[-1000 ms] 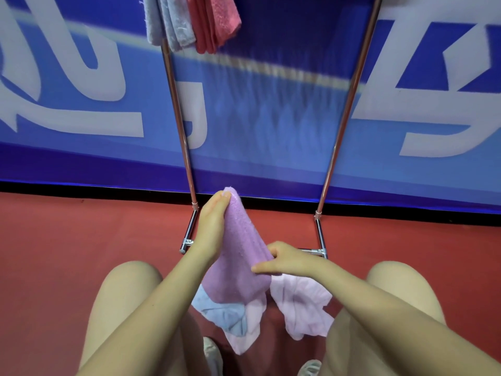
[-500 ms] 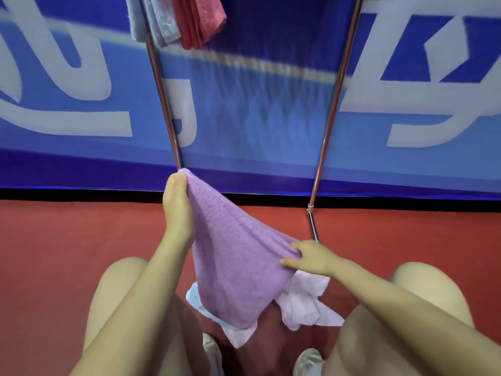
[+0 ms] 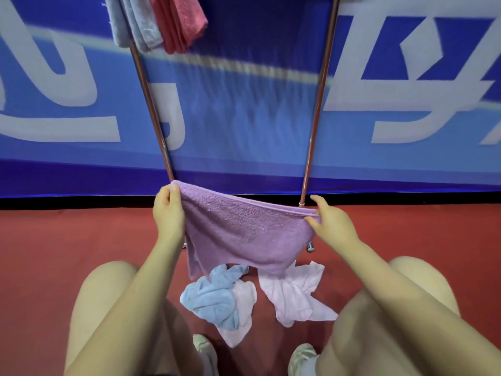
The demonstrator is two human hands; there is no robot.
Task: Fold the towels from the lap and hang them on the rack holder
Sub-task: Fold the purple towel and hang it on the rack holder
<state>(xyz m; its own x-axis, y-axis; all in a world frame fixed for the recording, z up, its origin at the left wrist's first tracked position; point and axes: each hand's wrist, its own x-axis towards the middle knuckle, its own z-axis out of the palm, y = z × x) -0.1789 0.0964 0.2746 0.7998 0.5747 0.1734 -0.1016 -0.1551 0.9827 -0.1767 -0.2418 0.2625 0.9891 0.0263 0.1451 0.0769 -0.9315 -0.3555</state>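
Beyond the fingers stands the rack holder (image 3: 314, 126), its two metal uprights rising against a blue banner (image 3: 244, 109) with large white characters. High above the left hand, a grey towel (image 3: 132, 25) and a red towel (image 3: 179, 23) hang from the rack's top. Below the fingers, between the bare knees, a light blue towel (image 3: 214, 297) and a pale pink towel (image 3: 292, 297) droop from the lap over the red floor (image 3: 54, 253); a second pale pink piece shows under the blue one. Nothing lies between the hands and the rack.

The left hand (image 3: 168, 213) pinches the upper left corner of the purple towel (image 3: 244, 232), fingers curled round its edge. The right hand (image 3: 329, 221) pinches the upper right corner between thumb and fingers, the index finger lifted. The towel sags between the two hands, its lower edge hanging just above the lap towels.

Half a second ago the right hand was low on the cloth near the lap and the towel hung bunched from the left hand; now the hands are well apart and the towel is spread wide.
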